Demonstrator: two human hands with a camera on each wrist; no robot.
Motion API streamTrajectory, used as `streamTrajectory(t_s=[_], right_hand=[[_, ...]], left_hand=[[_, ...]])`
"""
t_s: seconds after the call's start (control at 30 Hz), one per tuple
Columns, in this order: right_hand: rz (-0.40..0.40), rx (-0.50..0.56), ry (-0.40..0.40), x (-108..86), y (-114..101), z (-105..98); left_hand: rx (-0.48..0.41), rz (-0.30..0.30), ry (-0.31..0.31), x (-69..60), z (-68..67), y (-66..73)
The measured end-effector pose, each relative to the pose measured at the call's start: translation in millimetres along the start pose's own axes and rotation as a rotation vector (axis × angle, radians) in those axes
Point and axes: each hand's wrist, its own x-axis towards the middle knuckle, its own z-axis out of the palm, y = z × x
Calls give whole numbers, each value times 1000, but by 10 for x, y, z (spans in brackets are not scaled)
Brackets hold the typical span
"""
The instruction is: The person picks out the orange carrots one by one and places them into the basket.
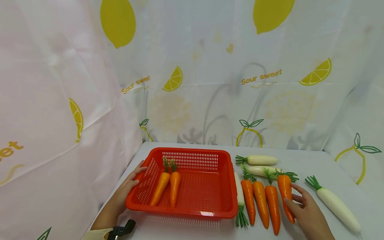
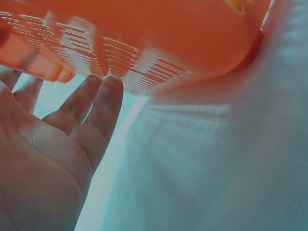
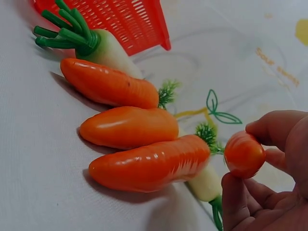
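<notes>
My right hand pinches an orange carrot with a leafy green top between thumb and fingers, at the right end of a row of carrots. Up close in the right wrist view, the held carrot is seen end-on, raised beside the three lying carrots. On the left, my left hand rests against the side of a red perforated basket. Its extended fingers touch the slotted wall in the left wrist view. Two carrots lie inside the basket, in its left half.
A white radish lies along the basket's right side. Two more radishes lie behind the carrots, and another radish is at the far right. A lemon-print curtain encloses the white table.
</notes>
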Motion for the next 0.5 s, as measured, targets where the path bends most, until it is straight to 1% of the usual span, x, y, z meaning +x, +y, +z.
streamTrajectory(t_s=[0.07, 0.23, 0.4, 0.5], right_hand=[[5, 18, -5, -14, -20, 1], [-25, 63, -29, -55, -56, -5], [-54, 199, -51, -98, -85, 50], [-65, 268, -53, -119, -80, 85]], left_hand=[[1, 1, 0, -4, 3, -1], [6, 15, -8, -8, 6, -6], [7, 16, -1, -5, -13, -25], [3, 21, -10, 0, -18, -40]])
